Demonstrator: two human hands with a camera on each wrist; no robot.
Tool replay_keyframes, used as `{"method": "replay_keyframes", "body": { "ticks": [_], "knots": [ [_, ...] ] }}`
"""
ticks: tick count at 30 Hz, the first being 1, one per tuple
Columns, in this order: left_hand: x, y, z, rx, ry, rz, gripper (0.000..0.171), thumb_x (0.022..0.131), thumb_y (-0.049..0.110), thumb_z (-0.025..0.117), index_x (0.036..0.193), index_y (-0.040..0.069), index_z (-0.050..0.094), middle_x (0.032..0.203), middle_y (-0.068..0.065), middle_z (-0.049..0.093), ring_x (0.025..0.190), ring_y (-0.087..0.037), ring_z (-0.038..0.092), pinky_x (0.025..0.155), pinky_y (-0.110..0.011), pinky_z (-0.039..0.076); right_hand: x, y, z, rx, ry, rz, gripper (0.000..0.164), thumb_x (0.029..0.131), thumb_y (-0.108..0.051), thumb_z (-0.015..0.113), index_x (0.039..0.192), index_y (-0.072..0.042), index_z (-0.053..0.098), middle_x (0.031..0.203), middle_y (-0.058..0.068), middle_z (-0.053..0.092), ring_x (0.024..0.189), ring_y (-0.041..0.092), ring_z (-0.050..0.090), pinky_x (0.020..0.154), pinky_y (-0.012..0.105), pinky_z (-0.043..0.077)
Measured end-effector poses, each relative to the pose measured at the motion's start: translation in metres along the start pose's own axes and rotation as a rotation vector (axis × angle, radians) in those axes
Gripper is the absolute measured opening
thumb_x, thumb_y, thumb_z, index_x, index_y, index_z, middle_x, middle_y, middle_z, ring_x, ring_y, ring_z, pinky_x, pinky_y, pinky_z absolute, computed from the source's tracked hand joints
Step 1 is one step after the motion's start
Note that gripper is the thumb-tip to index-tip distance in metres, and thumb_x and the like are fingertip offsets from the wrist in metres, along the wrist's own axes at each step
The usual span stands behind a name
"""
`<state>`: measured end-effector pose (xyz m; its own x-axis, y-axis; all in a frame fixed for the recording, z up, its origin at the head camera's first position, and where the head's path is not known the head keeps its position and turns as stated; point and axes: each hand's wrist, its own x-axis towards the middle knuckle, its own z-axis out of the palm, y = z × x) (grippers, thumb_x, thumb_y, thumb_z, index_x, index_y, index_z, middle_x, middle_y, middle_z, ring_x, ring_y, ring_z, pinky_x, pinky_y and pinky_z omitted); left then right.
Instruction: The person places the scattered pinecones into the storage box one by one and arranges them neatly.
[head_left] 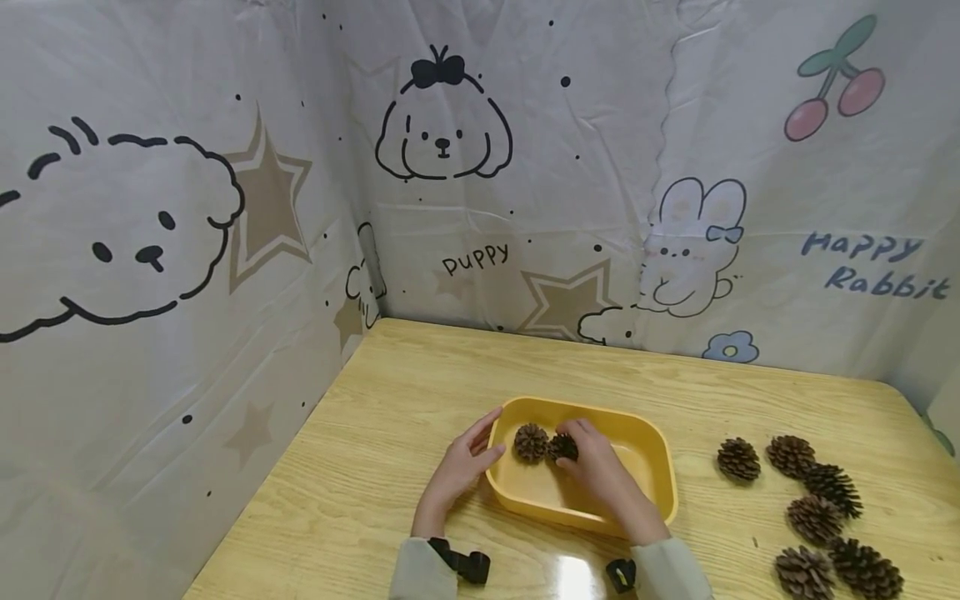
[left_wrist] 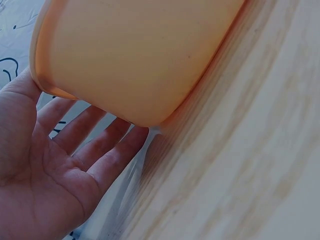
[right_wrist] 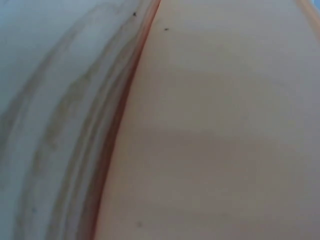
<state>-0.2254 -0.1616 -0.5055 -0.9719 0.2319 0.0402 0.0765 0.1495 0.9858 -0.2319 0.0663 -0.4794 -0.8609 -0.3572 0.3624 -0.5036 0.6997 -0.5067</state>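
A yellow plastic tray (head_left: pixel 645 500) with rounded corners stands on the table. At its left end my left hand (head_left: pixel 456 468) holds the wall, thumb at the rim and fingers along the outside; the left wrist view shows this hand (left_wrist: pixel 60 165) against the tray (left_wrist: pixel 135 55). Inside the tray lies a brown pinecone (head_left: pixel 531 442). Just right of it my right hand (head_left: pixel 596 462) reaches over the front rim and grips a darker pinecone (head_left: pixel 562 448), partly hidden by the fingers. The right wrist view shows only the tray's outer wall (right_wrist: pixel 210 130) and tabletop, no hand.
Several loose pinecones lie right of the tray, with one pinecone (head_left: pixel 738 460) nearest to it and another pinecone (head_left: pixel 866 568) near the front. The wooden table (head_left: pixel 352 467) meets a printed cloth (head_left: pixel 480 208) at the back and left.
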Motion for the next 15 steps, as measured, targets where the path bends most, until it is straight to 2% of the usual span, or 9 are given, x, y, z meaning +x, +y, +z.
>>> {"method": "replay_keyframes", "body": {
  "ticks": [15],
  "knots": [
    [0.0007, -0.0017, -0.0002, 0.009, -0.003, 0.0, 0.057, 0.099, 0.013, 0.057, 0.153, 0.016, 0.036, 0.158, -0.015, 0.035, 0.146, -0.034, 0.035, 0.122, -0.048, 0.029, -0.0025, 0.0022, -0.0002, 0.01, 0.004, 0.007, 0.044, 0.071, 0.007, 0.08, 0.111, 0.006, 0.062, 0.107, 0.021, 0.064, 0.101, 0.037, 0.065, 0.088, 0.046, 0.058]
  ]
}}
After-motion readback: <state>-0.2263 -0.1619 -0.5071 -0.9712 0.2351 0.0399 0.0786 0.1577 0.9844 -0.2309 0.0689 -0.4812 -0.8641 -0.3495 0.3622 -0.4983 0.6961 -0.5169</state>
